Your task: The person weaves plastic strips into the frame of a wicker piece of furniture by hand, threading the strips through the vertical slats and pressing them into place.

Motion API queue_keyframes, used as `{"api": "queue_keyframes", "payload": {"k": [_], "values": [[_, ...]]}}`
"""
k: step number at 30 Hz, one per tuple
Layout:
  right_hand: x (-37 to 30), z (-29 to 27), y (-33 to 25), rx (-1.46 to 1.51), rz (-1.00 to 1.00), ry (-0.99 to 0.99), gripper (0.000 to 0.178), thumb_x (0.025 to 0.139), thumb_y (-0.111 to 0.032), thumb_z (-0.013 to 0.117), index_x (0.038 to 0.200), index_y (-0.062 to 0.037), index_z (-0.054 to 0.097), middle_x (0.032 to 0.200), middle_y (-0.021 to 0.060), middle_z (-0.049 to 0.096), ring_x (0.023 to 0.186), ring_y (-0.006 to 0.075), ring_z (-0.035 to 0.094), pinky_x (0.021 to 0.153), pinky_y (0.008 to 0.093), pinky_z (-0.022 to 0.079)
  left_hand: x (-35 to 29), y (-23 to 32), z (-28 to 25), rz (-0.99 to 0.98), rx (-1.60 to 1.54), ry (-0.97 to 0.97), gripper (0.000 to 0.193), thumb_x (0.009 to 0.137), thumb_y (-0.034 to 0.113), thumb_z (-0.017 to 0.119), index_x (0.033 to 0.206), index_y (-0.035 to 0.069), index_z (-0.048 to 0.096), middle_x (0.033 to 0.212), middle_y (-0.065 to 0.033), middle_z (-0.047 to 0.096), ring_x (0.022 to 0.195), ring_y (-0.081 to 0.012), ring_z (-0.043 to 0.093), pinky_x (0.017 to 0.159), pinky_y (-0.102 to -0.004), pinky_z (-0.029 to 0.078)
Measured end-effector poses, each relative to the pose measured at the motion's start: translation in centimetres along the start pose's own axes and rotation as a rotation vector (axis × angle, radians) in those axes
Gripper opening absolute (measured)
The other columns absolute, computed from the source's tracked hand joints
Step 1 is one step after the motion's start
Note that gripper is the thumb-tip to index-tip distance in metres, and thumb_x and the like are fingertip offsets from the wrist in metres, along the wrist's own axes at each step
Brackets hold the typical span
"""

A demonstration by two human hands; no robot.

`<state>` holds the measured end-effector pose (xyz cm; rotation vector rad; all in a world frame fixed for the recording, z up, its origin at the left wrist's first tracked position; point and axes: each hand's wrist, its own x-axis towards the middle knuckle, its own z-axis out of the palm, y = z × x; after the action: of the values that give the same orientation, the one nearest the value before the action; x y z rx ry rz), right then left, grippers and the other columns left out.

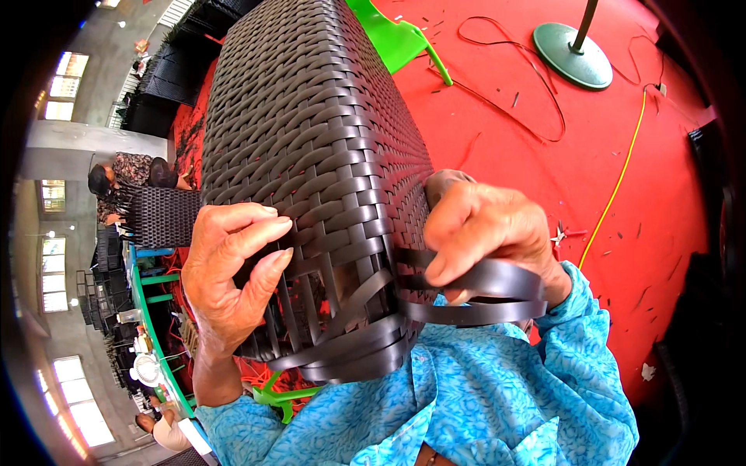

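Note:
A tall piece of dark brown wicker-weave furniture [284, 116] stands in front of me, woven tightly over most of its faces. Near my end the weave stops, and bare upright strands with gaps show at the corner. My left hand [233, 268] is at the left face beside these gaps, thumb and fingers curved but apart, with nothing visible between them. On the other side, my right hand [489, 233] is closed around a flat dark plastic strip [505, 281], which loops out from the corner. Part of the right fingers is hidden behind the strip.
Scraps litter the red floor [497, 101], where a yellow cable [622, 182] and a dark cord run. A green stand base [573, 58] and a green plastic chair [398, 39] are beyond. Leftward, a person [140, 171] is beside another woven piece [163, 217].

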<state>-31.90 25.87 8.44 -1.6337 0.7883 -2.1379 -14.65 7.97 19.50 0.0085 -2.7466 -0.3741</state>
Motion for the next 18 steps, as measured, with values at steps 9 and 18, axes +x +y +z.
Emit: {"api": "queue_keyframes", "payload": {"k": [9,18], "values": [[-0.4,-2.7,-0.7,0.329,0.219,0.027,0.019,0.072,0.003,0.072,0.090,-0.0003,0.070,0.086,0.0141,0.063,0.076,0.0174,0.061,0.063,0.0254,0.050,0.2,0.2,-0.3,-0.005,0.016,-0.002,0.020,0.073,0.006,0.070,0.093,0.004,0.068,0.093,-0.0094,0.061,0.084,-0.0216,0.057,0.075,-0.0299,0.046],[3.2,-3.0,-1.6,0.246,0.232,0.028,0.018,0.083,-0.011,0.064,0.094,0.0028,0.058,0.090,0.0201,0.053,0.049,0.0152,0.057,0.045,0.0222,0.049,3.8,3.3,-1.2,0.012,-0.162,-0.246,0.021,0.073,0.006,0.070,0.094,0.003,0.068,0.086,-0.0086,0.059,0.078,-0.0200,0.057,0.069,-0.0285,0.046]]}}
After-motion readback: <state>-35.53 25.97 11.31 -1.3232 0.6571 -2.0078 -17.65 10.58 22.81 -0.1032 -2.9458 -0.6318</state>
